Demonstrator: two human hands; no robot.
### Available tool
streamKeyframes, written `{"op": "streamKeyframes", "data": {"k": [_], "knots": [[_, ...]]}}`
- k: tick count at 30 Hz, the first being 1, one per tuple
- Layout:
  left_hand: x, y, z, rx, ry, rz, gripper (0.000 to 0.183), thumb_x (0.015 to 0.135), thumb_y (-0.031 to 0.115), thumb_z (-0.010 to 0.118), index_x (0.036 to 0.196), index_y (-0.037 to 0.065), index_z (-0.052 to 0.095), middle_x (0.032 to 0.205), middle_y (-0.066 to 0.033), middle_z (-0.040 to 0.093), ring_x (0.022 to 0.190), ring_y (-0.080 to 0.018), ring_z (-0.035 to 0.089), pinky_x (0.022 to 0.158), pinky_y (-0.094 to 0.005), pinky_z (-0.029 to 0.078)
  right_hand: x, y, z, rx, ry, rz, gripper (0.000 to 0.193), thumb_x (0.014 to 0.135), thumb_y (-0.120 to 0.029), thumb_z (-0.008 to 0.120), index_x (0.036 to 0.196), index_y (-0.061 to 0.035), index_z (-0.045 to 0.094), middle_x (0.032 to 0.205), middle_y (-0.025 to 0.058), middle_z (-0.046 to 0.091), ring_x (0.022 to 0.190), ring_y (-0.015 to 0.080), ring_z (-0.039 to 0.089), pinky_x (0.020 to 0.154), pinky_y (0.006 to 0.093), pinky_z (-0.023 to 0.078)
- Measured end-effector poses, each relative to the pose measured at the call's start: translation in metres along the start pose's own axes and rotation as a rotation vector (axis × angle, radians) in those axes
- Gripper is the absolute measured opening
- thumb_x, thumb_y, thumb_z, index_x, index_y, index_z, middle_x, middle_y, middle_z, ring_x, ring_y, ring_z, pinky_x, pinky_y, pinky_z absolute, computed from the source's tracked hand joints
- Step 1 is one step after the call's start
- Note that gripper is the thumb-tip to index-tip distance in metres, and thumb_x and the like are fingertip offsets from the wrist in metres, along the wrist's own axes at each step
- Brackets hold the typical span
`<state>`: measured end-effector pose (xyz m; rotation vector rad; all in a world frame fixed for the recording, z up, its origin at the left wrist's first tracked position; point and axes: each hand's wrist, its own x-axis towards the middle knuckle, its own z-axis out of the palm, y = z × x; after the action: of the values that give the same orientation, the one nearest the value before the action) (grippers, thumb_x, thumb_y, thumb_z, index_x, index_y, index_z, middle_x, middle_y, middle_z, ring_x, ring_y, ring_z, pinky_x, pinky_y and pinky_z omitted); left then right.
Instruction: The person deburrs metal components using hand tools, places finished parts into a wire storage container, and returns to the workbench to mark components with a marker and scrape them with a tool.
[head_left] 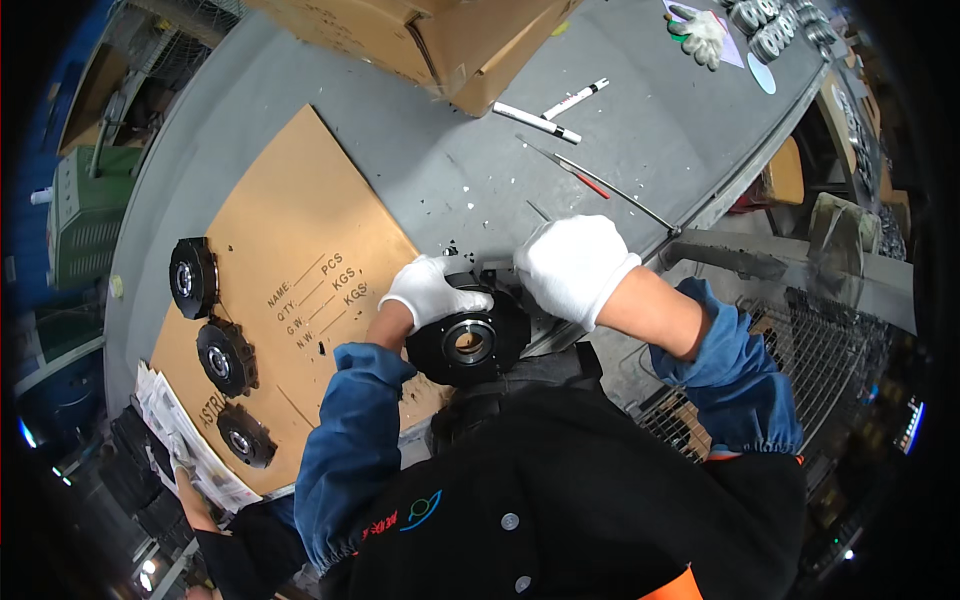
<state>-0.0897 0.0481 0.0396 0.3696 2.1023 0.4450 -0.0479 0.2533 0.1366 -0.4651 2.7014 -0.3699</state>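
A grey table (pixel 420 150) fills most of the frame, running from the left edge to the upper right. Across its left half lies a flat brown cardboard sheet (pixel 290 220), and a brown carton (pixel 345 35) stands at the top centre.

Just below the centre of the frame is a black round part (pixel 437 352) with a metal-ringed hole through its middle, near the person's body. To its upper right, the white-gloved right hand (pixel 578 268) is curled into a tight fist; its fingertips are hidden, so I cannot tell whether it grips anything. The left hand (pixel 428 292), also gloved in white, is partly closed around the part's upper left side, its thumb lying across the top, and has hold of it.

Three similar black parts (pixel 228 358) stand in a row on the sheet at the left. Two white markers (pixel 537 122) lie at upper centre, above a slim red-handled tool (pixel 591 186).
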Motion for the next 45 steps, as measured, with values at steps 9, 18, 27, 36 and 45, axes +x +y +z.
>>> {"op": "streamKeyframes", "data": {"k": [9, 18, 27, 36, 45], "knots": [[-0.025, 0.023, 0.0, -0.119, 0.086, 0.045, 0.063, 0.058, 0.045, 0.073, 0.112, 0.016, 0.065, 0.101, -0.0147, 0.067, 0.093, -0.0276, 0.064, 0.086, -0.0327, 0.049, -0.007, -0.026, -0.027, -0.096, -0.021, -0.122, 0.016, 0.072, -0.015, 0.057, 0.074, -0.0066, 0.07, 0.07, 0.016, 0.065, 0.068, 0.033, 0.066, 0.06, 0.0401, 0.052], [-0.032, 0.041, 0.004, -0.009, 0.057, -0.007, 0.07, 0.054, 0.049, 0.073, 0.11, 0.008, 0.066, 0.102, -0.0185, 0.066, 0.097, -0.0289, 0.063, 0.087, -0.0333, 0.049, 0.01, -0.022, 0.034, -0.085, -0.164, -0.077, 0.017, 0.073, -0.015, 0.056, 0.079, -0.0088, 0.071, 0.076, 0.0155, 0.067, 0.073, 0.0327, 0.066, 0.063, 0.0417, 0.052], [-0.017, -0.079, 0.038, -0.565, 0.274, 0.015, 0.063, 0.061, 0.037, 0.08, 0.104, -0.006, 0.065, 0.09, -0.0155, 0.069, 0.08, -0.0184, 0.067, 0.075, -0.0285, 0.051, 0.001, 0.006, 0.029, -0.007, 0.095, 0.109, 0.017, 0.075, -0.014, 0.054, 0.074, -0.0055, 0.068, 0.071, 0.0176, 0.064, 0.071, 0.0353, 0.065, 0.064, 0.0435, 0.052], [-0.005, -0.074, 0.033, -0.615, 0.227, -0.004, 0.051, 0.064, 0.033, 0.078, 0.097, -0.005, 0.067, 0.084, -0.0124, 0.069, 0.074, -0.0147, 0.065, 0.071, -0.0276, 0.051, 0.015, -0.015, 0.028, 0.036, -0.134, 0.199, 0.019, 0.071, -0.014, 0.056, 0.08, -0.0049, 0.07, 0.081, 0.0206, 0.066, 0.078, 0.0359, 0.065, 0.069, 0.0428, 0.053], [0.002, -0.08, 0.038, -0.712, 0.192, 0.041, 0.048, 0.065, 0.026, 0.08, 0.098, -0.006, 0.067, 0.085, -0.0115, 0.069, 0.072, -0.0137, 0.064, 0.069, -0.0272, 0.052, 0.051, -0.006, 0.012, 0.047, -0.259, 0.139, 0.017, 0.074, -0.02, 0.058, 0.079, -0.0099, 0.071, 0.077, 0.0187, 0.065, 0.075, 0.0369, 0.064, 0.07, 0.0421, 0.052]]}}
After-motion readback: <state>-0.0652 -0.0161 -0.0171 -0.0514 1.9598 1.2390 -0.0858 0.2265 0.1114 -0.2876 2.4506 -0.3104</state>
